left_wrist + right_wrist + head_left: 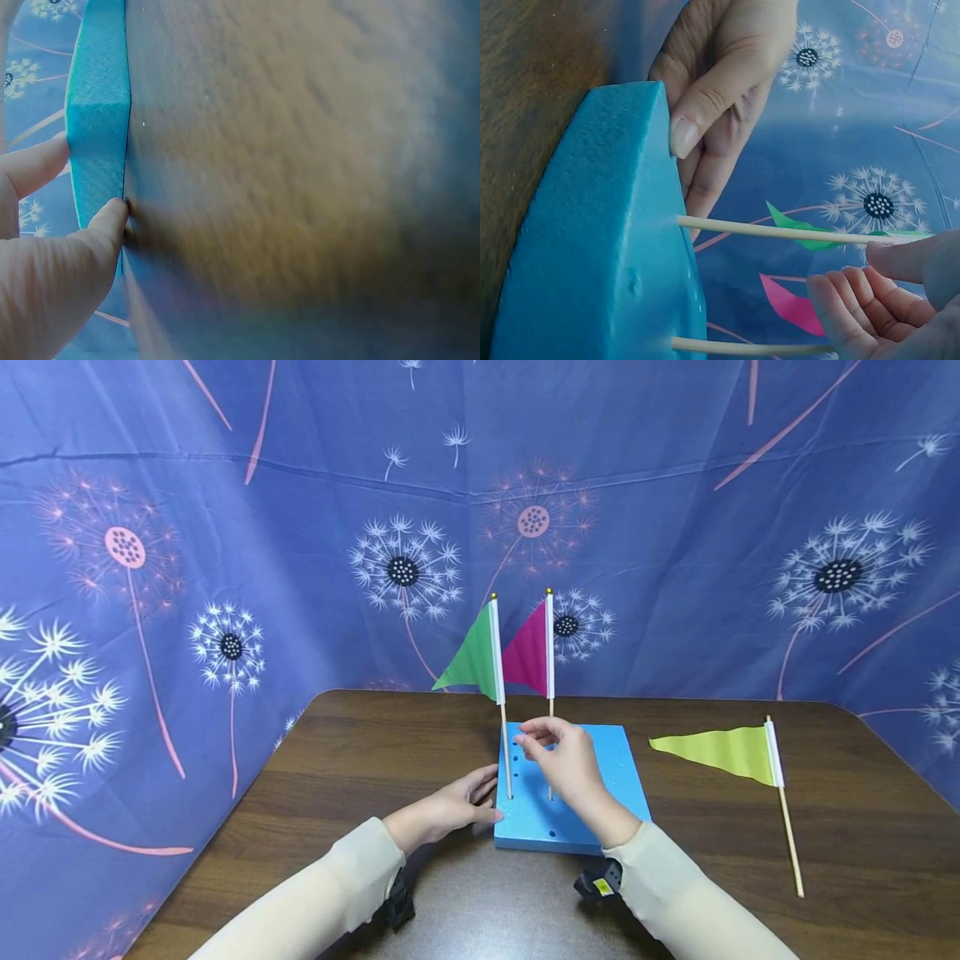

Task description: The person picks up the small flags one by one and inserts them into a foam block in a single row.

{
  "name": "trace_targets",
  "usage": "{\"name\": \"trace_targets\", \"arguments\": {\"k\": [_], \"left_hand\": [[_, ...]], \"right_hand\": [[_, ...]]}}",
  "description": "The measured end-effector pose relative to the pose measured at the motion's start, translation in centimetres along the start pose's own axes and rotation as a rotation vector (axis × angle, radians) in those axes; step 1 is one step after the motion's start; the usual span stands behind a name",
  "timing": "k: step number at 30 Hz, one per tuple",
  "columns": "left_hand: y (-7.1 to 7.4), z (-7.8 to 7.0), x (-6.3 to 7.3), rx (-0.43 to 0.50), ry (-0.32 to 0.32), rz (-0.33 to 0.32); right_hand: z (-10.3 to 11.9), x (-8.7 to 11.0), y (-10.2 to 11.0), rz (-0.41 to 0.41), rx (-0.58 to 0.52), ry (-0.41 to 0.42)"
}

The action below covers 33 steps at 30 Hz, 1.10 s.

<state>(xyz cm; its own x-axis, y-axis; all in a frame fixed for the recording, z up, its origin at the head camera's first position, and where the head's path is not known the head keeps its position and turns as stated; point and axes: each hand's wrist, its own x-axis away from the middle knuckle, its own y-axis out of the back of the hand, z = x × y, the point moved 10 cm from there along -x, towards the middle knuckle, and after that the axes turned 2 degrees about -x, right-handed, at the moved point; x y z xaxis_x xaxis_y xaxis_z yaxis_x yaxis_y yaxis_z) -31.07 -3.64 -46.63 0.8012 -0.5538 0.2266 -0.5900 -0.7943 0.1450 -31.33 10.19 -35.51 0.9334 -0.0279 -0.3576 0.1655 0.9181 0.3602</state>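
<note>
On the table stands a blue board [592, 827] with small holes in its top. A green pennant flag [476, 656] and a magenta pennant flag [531, 652] rise upright from it on thin wooden sticks. Against the board's left side rests my left hand [457, 802], its fingers loosely extended and the thumb at the edge. My right hand [566, 760] hovers over the board, just right of the green flag's stick [772, 228]. Its thumb and fingers are bent loosely with a gap between them; the thumb overlaps that stick in the right wrist view.
A yellow pennant flag [727, 753] lies flat on the brown wooden table [360, 735] to the right of the board. Behind the table hangs a blue cloth [637, 485] with dandelion prints.
</note>
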Motion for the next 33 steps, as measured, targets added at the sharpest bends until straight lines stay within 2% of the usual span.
{"name": "trace_targets", "arguments": {"k": [16,28,33], "left_hand": [[0.0,-0.1,0.3,-0.01,-0.006,0.009],[-0.2,-0.2,0.3,0.002,-0.016,0.016],[-0.1,-0.1,0.3,0.001,-0.015,0.029]], "right_hand": [[-1.2,0.0,3.1,-0.032,0.012,-0.062],[-1.8,-0.1,6.2,-0.072,0.114,-0.036],[-2.5,-0.1,8.2,-0.09,0.124,-0.067]]}}
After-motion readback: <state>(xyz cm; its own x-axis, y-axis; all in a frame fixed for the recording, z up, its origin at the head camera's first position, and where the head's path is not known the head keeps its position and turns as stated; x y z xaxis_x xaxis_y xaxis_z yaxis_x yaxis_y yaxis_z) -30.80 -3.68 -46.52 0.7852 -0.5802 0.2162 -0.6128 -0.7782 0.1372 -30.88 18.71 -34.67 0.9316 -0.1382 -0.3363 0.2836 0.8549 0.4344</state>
